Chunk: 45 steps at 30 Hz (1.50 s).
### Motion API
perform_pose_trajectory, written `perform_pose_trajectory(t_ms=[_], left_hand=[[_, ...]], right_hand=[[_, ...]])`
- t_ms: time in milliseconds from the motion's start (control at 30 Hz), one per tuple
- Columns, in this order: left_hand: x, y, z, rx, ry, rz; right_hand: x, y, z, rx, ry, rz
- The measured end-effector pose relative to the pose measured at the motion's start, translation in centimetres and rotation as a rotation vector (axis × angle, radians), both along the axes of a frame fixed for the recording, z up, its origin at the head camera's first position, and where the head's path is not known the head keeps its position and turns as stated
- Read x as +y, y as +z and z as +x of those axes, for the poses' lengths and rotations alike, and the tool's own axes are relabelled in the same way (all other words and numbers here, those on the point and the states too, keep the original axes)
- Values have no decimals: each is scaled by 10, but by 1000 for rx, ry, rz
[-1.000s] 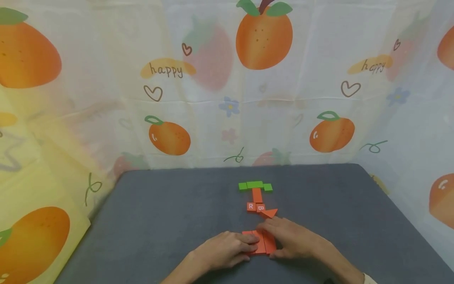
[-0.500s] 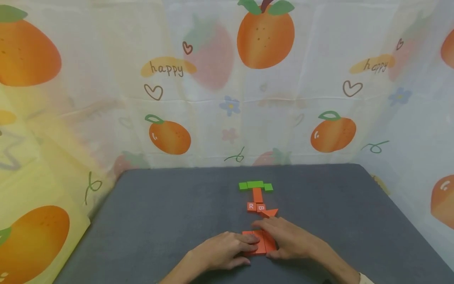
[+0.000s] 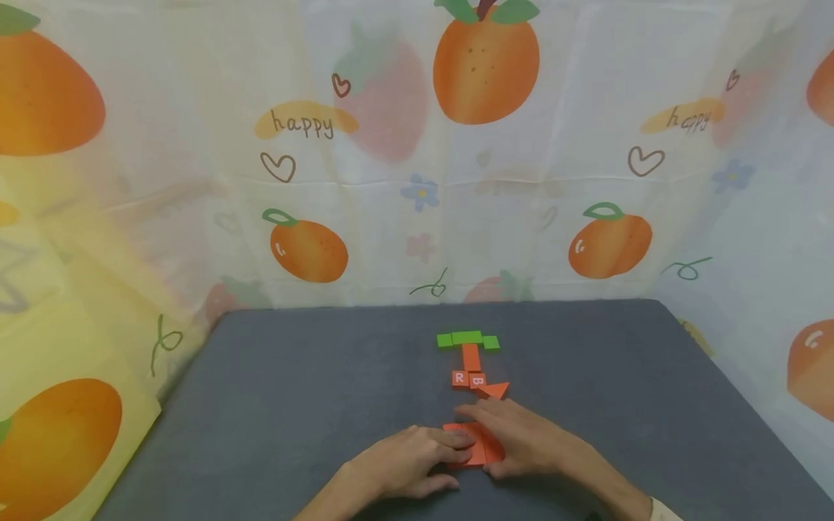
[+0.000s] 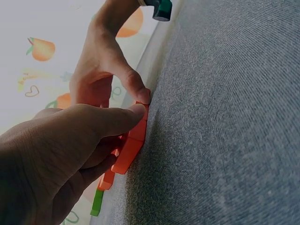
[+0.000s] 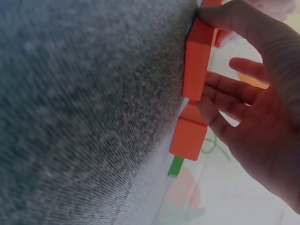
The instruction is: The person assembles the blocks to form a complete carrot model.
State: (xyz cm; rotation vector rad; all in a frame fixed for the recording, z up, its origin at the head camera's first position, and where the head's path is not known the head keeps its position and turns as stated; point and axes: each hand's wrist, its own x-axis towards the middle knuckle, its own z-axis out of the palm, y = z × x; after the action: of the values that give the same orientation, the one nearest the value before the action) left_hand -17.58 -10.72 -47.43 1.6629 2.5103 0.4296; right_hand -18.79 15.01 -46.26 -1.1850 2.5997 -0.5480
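Several flat orange blocks lie side by side between both hands on the grey cloth. My left hand comes from the left, its fingers resting on top of the left blocks. Its thumb stands off the near edge in the head view. My right hand spans the blocks from the right, thumb at their near edge and fingers reaching to the far side. In the right wrist view, the right thumb touches the near end of an orange block. Right fingers partly hide the blocks' far edge.
Just beyond the hands lie an orange triangular block and orange cubes lettered R and B. Farther back, an orange block meets a row of green blocks. A fruit-print cloth hangs behind the table.
My right hand has shifted slightly left, its thumb sliding along the near edge and its fingers along the far side. The left thumb has drawn a little away from the blocks.
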Motion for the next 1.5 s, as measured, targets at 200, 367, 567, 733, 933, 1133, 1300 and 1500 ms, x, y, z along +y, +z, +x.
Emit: perform_pose_trajectory(t_ms=[200, 367, 567, 733, 933, 1133, 1300, 1500], left_hand=[[-1, -1, -1, -1, 0, -3], [0, 1, -2, 44, -7, -29], [-2, 3, -2, 46, -27, -9], [-3, 4, -3, 26, -33, -33], [-2, 3, -5, -15, -34, -4], [-2, 1, -6, -31, -8, -10], [-2, -2, -4, -10, -14, -10], [-7, -3, -5, 17, -62, 62]], right_hand=[[-2, 1, -4, 9, 14, 12], [1, 2, -7, -16, 35, 18], [4, 7, -7, -55, 28, 10], [-1, 9, -6, -72, 14, 28], [-3, 8, -5, -54, -3, 34], [-3, 7, -5, -52, -20, 36], [0, 11, -6, -53, -15, 52], [7, 34, -18, 18, -9, 63]])
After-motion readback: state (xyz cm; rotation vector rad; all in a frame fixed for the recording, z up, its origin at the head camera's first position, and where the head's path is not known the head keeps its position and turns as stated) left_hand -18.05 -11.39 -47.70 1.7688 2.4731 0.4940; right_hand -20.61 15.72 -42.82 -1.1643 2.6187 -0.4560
